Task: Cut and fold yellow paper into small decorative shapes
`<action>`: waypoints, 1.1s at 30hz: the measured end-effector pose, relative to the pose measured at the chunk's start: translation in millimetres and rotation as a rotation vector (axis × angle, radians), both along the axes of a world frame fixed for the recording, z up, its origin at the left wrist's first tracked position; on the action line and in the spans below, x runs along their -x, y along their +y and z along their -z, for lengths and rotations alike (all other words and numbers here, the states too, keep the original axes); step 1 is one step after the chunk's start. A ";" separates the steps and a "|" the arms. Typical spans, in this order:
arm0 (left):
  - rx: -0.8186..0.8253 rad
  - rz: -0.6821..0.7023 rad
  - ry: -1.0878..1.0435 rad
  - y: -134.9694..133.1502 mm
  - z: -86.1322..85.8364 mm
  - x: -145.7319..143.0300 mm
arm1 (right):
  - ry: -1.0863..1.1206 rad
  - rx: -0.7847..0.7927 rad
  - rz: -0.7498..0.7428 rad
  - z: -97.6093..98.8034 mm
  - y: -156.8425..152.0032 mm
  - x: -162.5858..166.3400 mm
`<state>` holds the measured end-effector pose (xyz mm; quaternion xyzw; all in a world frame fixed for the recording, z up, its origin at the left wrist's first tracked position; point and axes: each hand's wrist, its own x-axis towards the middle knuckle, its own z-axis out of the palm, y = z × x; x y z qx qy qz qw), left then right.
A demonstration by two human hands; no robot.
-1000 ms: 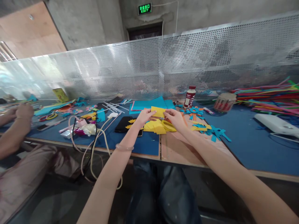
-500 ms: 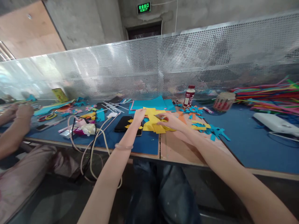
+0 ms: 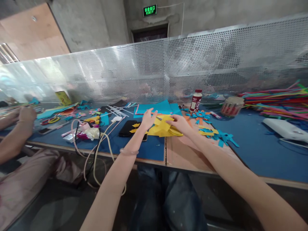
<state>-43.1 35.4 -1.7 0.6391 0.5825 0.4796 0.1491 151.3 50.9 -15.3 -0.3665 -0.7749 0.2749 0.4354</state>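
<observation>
My left hand (image 3: 148, 120) is raised at the left edge of the yellow paper (image 3: 161, 127), its fingers spread and nothing seen in them. My right hand (image 3: 180, 124) is closed around a pair of scissors; a slim metal blade (image 3: 159, 118) points left over the yellow sheets, while the handles are mostly hidden by the fingers. Small yellow cut-outs (image 3: 135, 130) lie left of my left wrist, by a black phone (image 3: 127, 128). Behind the hands is a stack of blue sheets (image 3: 157, 106).
Blue and orange paper strips (image 3: 222, 138) lie to the right, with a dark red bottle (image 3: 196, 101) and a clear jar (image 3: 231, 106) behind. Cables (image 3: 108, 141) hang over the table edge at left. Another person's hand (image 3: 26, 117) is at far left. A perforated metal screen (image 3: 144, 73) stands behind.
My left hand has let go of the yellow paper, and its fingers have spread. The yellow sheet has folded down to the right. My right hand has shifted slightly right.
</observation>
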 end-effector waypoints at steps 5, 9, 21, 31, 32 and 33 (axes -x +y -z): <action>0.212 0.511 -0.271 -4.8 1.8 -8.3 | 0.249 0.174 -0.071 1.4 -0.9 2.0; 0.239 0.538 -0.373 -5.9 2.8 -9.9 | 0.239 0.098 -0.009 1.3 -2.7 2.9; 0.283 0.538 -0.446 -8.2 1.4 -8.6 | 0.138 -0.158 0.078 -0.3 -4.8 2.2; 0.243 0.533 -0.734 -6.0 0.7 -4.7 | 0.016 -0.399 0.045 4.7 -3.6 2.1; 0.229 0.523 -0.760 -6.2 0.2 -4.5 | -0.004 -0.424 0.038 4.1 -4.4 2.2; 0.222 0.515 -0.775 -6.5 -0.5 -4.5 | -0.022 -0.448 0.031 3.4 -5.1 2.2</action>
